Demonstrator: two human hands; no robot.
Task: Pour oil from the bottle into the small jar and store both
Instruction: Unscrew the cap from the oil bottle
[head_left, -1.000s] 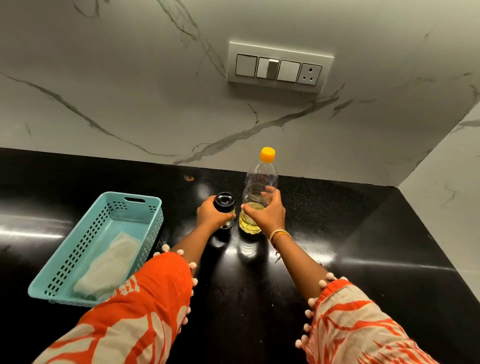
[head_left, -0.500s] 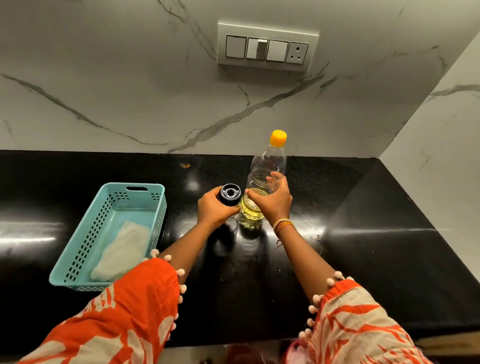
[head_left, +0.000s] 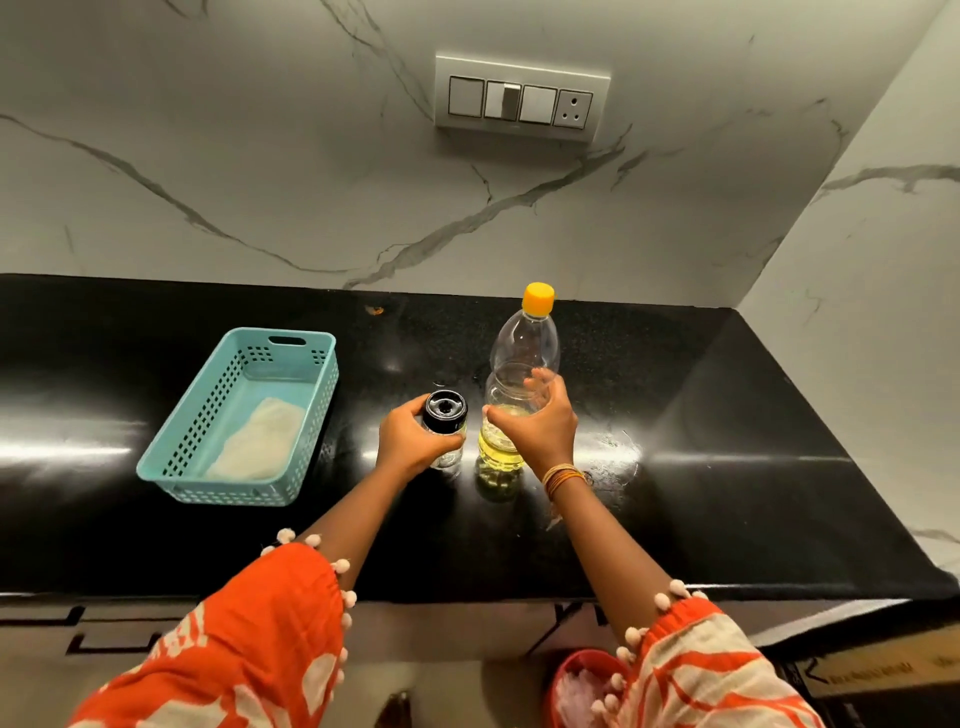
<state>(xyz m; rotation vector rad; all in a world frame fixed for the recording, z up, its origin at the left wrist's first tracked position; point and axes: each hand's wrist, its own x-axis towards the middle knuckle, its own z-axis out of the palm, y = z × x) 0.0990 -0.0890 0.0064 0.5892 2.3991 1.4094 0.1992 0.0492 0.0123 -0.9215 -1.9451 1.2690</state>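
A clear plastic oil bottle (head_left: 523, 348) with an orange cap stands upright on the black counter (head_left: 727, 467); yellow oil fills its lowest part. My right hand (head_left: 535, 423) grips the bottle around its middle. Just left of it stands a small glass jar (head_left: 445, 415) with a black lid on top. My left hand (head_left: 413, 441) wraps around the jar's left side. Jar and bottle stand close together, a narrow gap between them.
A teal perforated basket (head_left: 291, 343) with a white cloth (head_left: 257, 441) inside sits on the counter to the left. A marble wall with a switch panel (head_left: 521, 98) rises behind. The counter's front edge runs just below my forearms; a red container (head_left: 576, 680) sits below it.
The camera has pulled back and tilted down, so the counter's front edge now shows. Both hands keep their grips on the jar and the bottle, which still stand in place.
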